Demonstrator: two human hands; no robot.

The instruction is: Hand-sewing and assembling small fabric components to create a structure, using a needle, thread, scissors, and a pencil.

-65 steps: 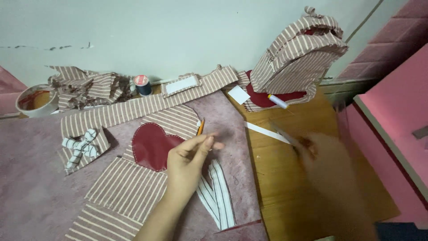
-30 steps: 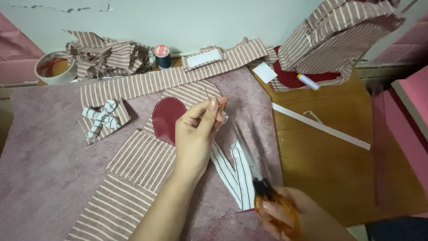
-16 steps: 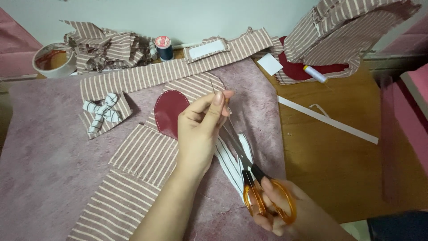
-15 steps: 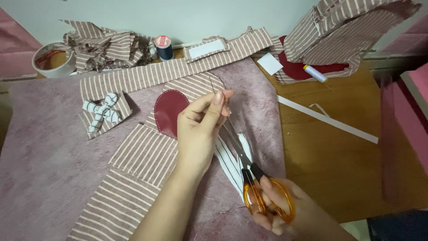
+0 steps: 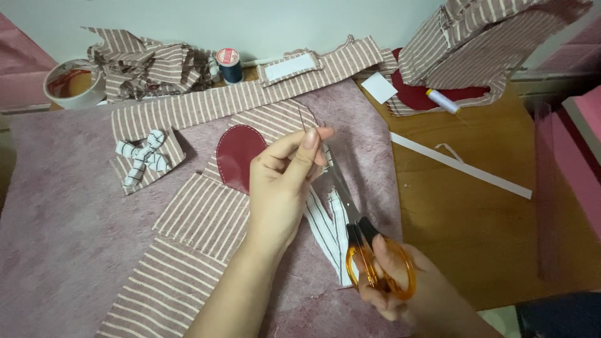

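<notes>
- The left hand (image 5: 278, 188) sits at the centre of the frame, thumb and forefinger pinched together on something too thin to make out, just above a striped fabric piece (image 5: 275, 122).
- The right hand (image 5: 400, 294), at the lower right, is closed through the orange handles of a pair of scissors (image 5: 357, 235); the blades point up and left toward the left hand's fingertips, and how far apart they stand cannot be told.
- A dark red oval patch (image 5: 236, 153) lies on the striped fabric just left of the left hand.
- Further striped panels (image 5: 203, 216) lie below it on a pinkish felt mat (image 5: 62, 238) covering the left of the wooden worktop (image 5: 476, 231).
- A long striped strip (image 5: 206, 106) runs across the upper middle; a small striped bow (image 5: 143, 156) rests at its left end.
- A dark blue thread spool (image 5: 230, 66) stands at the top centre, and a tape roll (image 5: 72, 81) sits at the upper left.
- A white strip (image 5: 460, 166) lies on the worktop at the right.
</notes>
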